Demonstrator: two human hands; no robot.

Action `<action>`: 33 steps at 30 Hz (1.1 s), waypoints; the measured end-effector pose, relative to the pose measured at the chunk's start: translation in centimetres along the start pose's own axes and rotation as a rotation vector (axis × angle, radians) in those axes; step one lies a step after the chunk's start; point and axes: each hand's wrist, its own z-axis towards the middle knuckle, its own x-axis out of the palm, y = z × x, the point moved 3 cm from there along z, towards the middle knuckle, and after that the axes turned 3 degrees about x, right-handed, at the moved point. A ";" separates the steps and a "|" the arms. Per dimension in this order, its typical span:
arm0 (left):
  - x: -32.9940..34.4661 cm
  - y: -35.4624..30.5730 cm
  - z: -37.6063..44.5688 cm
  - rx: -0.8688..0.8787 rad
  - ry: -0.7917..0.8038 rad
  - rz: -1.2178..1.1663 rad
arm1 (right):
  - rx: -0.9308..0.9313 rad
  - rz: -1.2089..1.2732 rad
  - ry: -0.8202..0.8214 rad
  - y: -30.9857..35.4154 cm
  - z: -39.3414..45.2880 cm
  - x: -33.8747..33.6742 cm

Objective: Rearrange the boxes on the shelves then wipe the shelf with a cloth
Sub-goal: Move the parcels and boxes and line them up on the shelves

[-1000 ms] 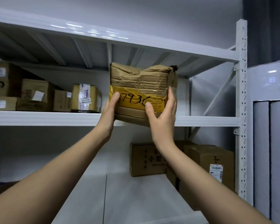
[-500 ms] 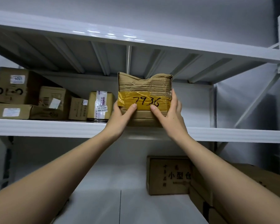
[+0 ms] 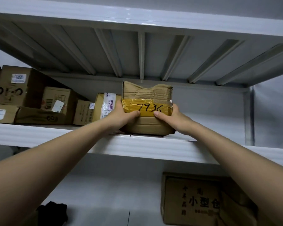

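A crumpled brown box with a yellow tape band marked 7936 sits on the middle shelf, near its front edge. My left hand grips its left side, thumb pressed on the front. My right hand grips the right side the same way. A dark cloth lies on the lower shelf at the bottom left.
A row of cardboard boxes fills the middle shelf to the left, the nearest one close beside my left hand. The shelf stretch right of the held box is bare. On the lower shelf stands a printed carton. The upper shelf's ribbed underside hangs overhead.
Both hands carried the 7936 box up and back, and it now rests on the middle shelf. The view has moved closer and tilted upward.
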 end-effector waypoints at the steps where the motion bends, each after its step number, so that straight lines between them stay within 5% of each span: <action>1: -0.2 0.3 0.7 -0.013 0.016 0.023 | 0.024 0.005 0.024 -0.1 0.8 0.2; 7: -2.0 0.8 4.5 -0.070 0.106 0.158 | 0.153 -0.097 0.230 0.4 4.3 1.1; 19: -4.6 2.0 9.6 -0.156 0.294 0.424 | 0.345 -0.175 0.367 1.9 9.5 3.8; 28: -3.1 5.1 11.4 -0.111 0.294 0.509 | 0.361 -0.077 0.196 -0.2 11.1 5.9; 33: -2.5 6.7 11.7 -0.120 0.390 0.697 | 0.328 -0.329 0.193 -0.1 11.0 5.4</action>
